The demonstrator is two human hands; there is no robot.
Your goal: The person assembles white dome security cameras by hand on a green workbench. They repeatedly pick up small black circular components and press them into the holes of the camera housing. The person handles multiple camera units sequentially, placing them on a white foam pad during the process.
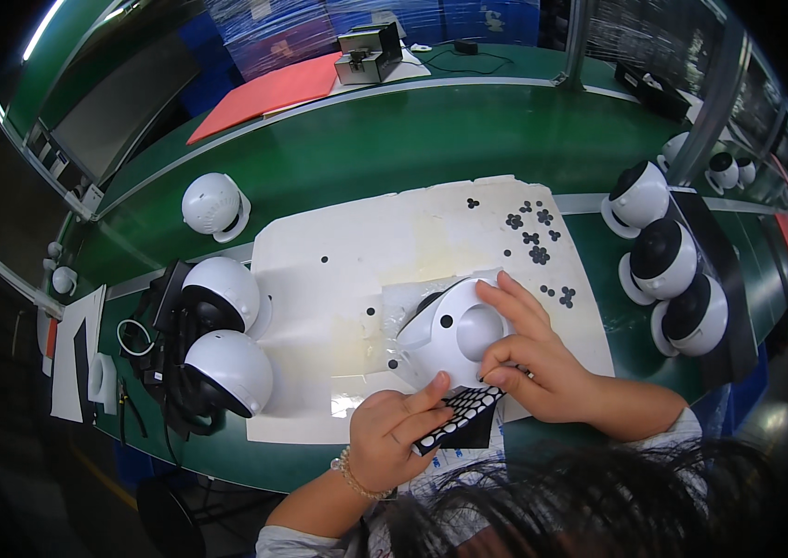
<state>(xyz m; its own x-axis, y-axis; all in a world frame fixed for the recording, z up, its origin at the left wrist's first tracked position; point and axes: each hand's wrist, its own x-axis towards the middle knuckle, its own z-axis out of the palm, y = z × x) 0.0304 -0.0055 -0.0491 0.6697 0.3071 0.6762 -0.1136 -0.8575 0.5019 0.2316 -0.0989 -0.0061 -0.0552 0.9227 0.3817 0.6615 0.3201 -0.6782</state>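
Observation:
Upturned in front of me is a white, rounded device (pixel 431 349), its ring-shaped base facing up with one black round pad (pixel 447 322) on it. It rests on a clear plastic-wrapped pad (pixel 401 296). My left hand (pixel 389 430) is closed on a black sheet with rows of white circles (pixel 464 415), held beside the device's near edge. My right hand (pixel 538 367) has thumb and forefinger pinched together at the sheet's far end; anything between them is too small to make out. Its other fingers lie over the base's right side.
Loose black pads (pixel 540 253) are scattered on the white board (pixel 310 353). More white devices stand left (pixel 226 372) and right (pixel 668 260), with one behind (pixel 212 205). Cables (pixel 180 372) and pliers (pixel 133 409) lie left. A metal-edged green shelf (pixel 412 126) runs behind.

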